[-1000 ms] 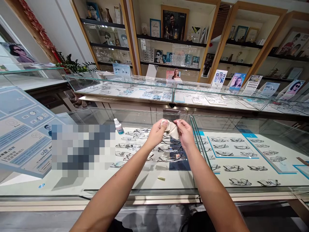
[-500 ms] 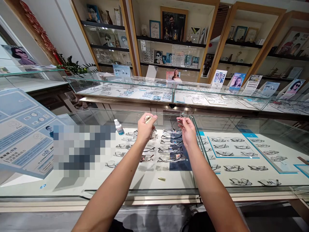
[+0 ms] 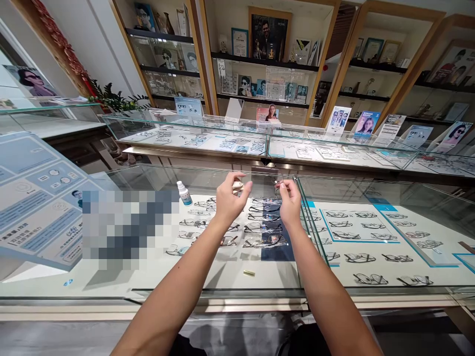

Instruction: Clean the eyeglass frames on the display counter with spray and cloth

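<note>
Beige cloth pinched in closed left hand, thin-framed glasses pinched in right hand, above far edge of glass counter.

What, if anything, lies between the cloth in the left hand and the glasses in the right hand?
Nothing visible. The left hand pinches the cloth, the right hand holds the glasses, and only open air above the glass counter separates them.
</note>
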The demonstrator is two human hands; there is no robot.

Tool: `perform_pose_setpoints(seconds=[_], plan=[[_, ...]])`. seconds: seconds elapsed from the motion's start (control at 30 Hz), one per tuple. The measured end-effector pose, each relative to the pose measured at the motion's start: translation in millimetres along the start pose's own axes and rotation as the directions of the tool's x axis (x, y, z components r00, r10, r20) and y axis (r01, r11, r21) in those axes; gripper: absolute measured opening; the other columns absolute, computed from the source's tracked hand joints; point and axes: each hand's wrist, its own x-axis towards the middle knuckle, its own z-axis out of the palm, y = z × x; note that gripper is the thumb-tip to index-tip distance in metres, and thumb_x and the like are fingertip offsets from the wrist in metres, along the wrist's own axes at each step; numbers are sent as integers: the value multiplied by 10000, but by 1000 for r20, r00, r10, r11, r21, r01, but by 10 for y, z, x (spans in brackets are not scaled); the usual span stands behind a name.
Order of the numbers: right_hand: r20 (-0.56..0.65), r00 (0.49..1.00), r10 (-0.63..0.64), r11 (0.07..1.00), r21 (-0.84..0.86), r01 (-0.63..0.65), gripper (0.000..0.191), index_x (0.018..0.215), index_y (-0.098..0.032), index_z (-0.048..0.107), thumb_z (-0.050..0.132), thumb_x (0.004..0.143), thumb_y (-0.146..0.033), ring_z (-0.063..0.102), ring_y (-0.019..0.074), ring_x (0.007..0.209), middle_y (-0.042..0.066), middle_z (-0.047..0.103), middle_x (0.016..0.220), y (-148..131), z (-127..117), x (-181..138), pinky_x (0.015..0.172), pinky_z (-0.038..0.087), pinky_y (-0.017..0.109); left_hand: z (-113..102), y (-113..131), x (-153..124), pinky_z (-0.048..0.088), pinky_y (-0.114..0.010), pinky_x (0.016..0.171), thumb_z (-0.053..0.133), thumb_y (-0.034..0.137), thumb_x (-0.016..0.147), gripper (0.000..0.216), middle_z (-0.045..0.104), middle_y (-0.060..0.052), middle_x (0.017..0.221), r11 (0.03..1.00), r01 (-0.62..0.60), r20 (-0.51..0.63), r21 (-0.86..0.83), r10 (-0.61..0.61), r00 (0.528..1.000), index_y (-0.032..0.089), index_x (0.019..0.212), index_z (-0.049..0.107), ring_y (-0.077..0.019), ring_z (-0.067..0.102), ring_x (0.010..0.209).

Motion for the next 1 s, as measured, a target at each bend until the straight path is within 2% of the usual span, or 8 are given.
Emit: perform_pose_setpoints(seconds=[0.1, 0.2, 0.37, 0.6, 0.7, 0.77, 0.87, 1.0], plan=[[66, 996, -60, 987, -147, 69, 194, 874, -289, 682, 567, 986, -397, 528, 270, 1020, 37, 680, 951, -63, -6, -50, 1020, 360, 396, -2, 11, -11, 506, -298, 795, 800, 524, 842, 663, 677, -69, 1048, 988, -137, 103, 68, 130, 986, 248, 1407, 587, -206, 631, 868], [127, 987, -103, 946, -295, 136, 179, 839, -285, 651, 552, 983, -324, 514, 276, 1000, 35, 666, 904, -106, -11, -79, 1038, 313, 423, 2, -15, -13, 495, -300, 796, 834, 569, 804, 795, 655, -55, 985, 967, -228, 198, 114, 202, 959, 284, 1492, 558, -209, 611, 836], [175, 960, -219, 846, -456, 276, 193, 791, -267, 591, 520, 970, -255, 531, 254, 917, 23, 671, 840, -128, -28, -81, 972, 304, 430, 3, -104, 1, 436, -283, 726, 801, 578, 845, 621, 581, -22, 821, 933, -311, 219, 180, 271, 937, 286, 1379, 681, -180, 542, 711], [201, 947, -250, 741, -590, 321, 215, 754, -239, 559, 507, 963, -243, 582, 228, 885, -4, 693, 781, -163, -34, -87, 971, 337, 428, 18, -129, 9, 413, -249, 646, 741, 576, 900, 509, 607, -14, 799, 859, -467, 200, 210, 430, 881, 225, 1268, 724, -145, 548, 672], [183, 944, -274, 726, -604, 328, 194, 813, -244, 611, 511, 975, -284, 608, 239, 932, 15, 724, 858, -176, -39, -88, 983, 365, 436, 30, -117, 5, 442, -247, 654, 742, 561, 905, 476, 612, -9, 792, 879, -445, 178, 171, 416, 892, 216, 1232, 730, -143, 558, 685], [139, 941, -309, 729, -601, 328, 164, 976, -247, 662, 525, 974, -336, 617, 265, 1038, 53, 740, 1026, -182, -44, -83, 995, 399, 446, 35, -107, 9, 470, -246, 666, 761, 559, 891, 471, 640, -17, 823, 915, -379, 127, 139, 363, 923, 216, 1213, 731, -147, 578, 718], [58, 931, -360, 747, -581, 325, 366, 1267, -231, 613, 560, 955, -414, 594, 303, 1185, 118, 687, 1260, -178, -51, -69, 1028, 444, 479, 37, -87, 26, 511, -245, 695, 806, 540, 857, 465, 694, -44, 939, 966, -244, 8, 85, 244, 970, 216, 1181, 733, -156, 624, 802], [42, 932, -360, 774, -544, 324, 530, 1427, -246, 525, 617, 945, -446, 586, 302, 1223, 127, 663, 1314, -147, -49, -48, 1071, 463, 513, 36, -60, 47, 536, -241, 691, 850, 491, 828, 447, 688, -55, 1013, 993, -114, -64, 6, 114, 991, 216, 1160, 735, -164, 650, 866]])
